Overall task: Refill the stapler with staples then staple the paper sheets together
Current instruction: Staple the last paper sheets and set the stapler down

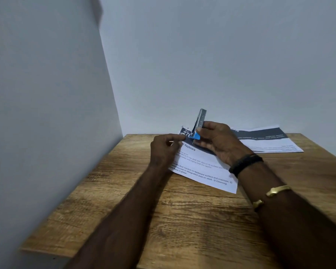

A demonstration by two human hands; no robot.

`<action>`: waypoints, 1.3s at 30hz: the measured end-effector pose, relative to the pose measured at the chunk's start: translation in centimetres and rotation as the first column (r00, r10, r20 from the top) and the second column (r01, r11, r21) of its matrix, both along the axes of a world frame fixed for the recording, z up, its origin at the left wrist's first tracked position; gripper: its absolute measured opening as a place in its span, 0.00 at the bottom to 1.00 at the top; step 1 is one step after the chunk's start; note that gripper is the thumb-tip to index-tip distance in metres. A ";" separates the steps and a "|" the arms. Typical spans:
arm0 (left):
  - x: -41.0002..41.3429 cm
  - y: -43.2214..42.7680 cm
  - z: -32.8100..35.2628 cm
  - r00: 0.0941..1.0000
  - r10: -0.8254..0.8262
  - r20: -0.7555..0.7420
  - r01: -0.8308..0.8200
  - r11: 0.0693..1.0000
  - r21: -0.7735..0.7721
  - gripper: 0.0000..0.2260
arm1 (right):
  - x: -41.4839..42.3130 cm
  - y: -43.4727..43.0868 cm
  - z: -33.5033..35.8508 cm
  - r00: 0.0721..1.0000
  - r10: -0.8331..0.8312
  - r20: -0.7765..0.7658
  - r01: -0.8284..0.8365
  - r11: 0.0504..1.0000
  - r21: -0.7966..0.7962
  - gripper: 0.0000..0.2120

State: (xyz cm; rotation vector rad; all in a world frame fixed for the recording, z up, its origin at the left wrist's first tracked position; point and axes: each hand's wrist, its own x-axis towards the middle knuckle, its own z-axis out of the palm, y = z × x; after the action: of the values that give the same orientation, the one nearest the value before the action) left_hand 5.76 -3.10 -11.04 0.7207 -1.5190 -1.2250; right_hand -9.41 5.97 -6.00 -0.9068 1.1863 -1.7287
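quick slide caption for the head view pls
Right hand holds the opened stapler above a printed sheet; left hand pinches close beside it.

Wooden table [182, 220], grain visible, set into corner: grey wall [221, 55] behind it, second wall [37, 94] at its left.

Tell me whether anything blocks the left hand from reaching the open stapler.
Nothing visible does. The left hand, fingers pinched, is just left of the stapler, which the right hand holds with its metal top swung up. Only the printed sheet lies below them. Whether the pinch holds staples cannot be told.
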 end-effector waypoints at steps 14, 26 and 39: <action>-0.7 0.4 -0.4 0.992 0.032 0.118 -0.009 0.982 -0.191 0.10 | 0.5 0.3 0.1 0.940 -0.164 -0.300 0.115 0.978 -0.172 0.16; -0.7 1.3 0.3 0.978 0.099 0.184 -0.038 0.950 -0.311 0.11 | 0.8 -0.1 0.0 0.866 -0.229 -0.444 0.150 0.967 -0.208 0.09; -0.5 2.3 1.0 0.977 0.096 0.191 -0.033 0.951 -0.308 0.09 | 0.9 -0.3 -0.1 0.867 -0.284 -0.409 0.208 0.953 -0.221 0.08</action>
State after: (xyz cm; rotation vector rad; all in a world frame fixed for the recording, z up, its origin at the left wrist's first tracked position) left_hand 5.29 -0.79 -10.01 0.6989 -1.7904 -0.8604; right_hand -8.52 5.68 -6.06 -1.3501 1.5160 -1.9122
